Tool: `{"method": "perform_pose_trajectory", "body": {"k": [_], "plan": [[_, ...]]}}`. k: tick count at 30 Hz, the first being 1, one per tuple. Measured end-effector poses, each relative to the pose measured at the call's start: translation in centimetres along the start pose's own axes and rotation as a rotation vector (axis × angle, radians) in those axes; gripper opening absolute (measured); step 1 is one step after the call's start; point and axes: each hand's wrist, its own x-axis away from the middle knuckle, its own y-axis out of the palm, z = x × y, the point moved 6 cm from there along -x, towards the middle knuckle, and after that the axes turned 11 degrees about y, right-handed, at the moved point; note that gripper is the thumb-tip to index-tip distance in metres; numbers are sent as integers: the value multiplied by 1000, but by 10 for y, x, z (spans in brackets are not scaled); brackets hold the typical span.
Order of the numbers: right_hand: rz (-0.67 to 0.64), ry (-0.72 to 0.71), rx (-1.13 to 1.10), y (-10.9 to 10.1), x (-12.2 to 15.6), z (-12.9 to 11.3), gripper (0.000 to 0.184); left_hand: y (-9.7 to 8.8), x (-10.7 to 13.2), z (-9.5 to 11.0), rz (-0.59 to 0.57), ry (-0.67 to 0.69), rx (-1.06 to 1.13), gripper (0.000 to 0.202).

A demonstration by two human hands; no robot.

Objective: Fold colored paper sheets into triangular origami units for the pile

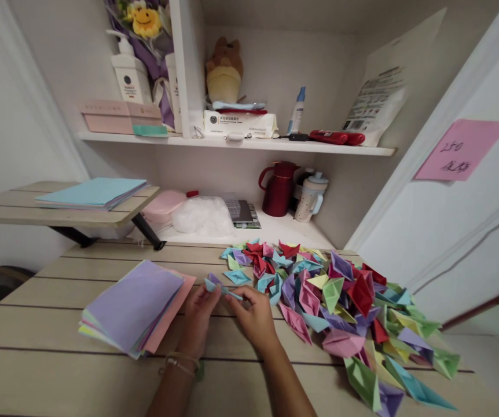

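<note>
Pale-blue and lilac paper, a small half-folded piece [219, 286], sits just below the middle of the frame, pinched between both hands. The left hand [197, 315], with a cord bracelet at the wrist, closes its fingertips on the piece's left end. The right hand [254, 317] pinches the right end, fingers curled. Left of the hands lies a thick stack of flat coloured paper sheets [139, 301], lilac on top with pink and green beneath, resting on the pale wooden slatted table [41, 353]. Spreading from the centre to the lower right is a large heap of finished folded paper boats [340, 301] in red, pink, green, blue and purple. Judging by this, many pieces are already folded, one is in hand, and plenty of sheets are left unfolded.
</note>
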Motion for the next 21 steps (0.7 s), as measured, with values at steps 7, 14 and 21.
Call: {"method": "perform_pose_trajectory", "body": {"k": [7, 14, 21], "plan": [[17, -31, -1, -6, 0, -2, 19, -11, -1, -3, 64, 55, -140, 21], [91, 68, -87, -13, -3, 7, 23, -9, -1, -4, 45, 71, -40, 29], [-15, 91, -154, -5, -2, 7, 32, -7, -2, 0, -4, 106, -212, 35]]}}
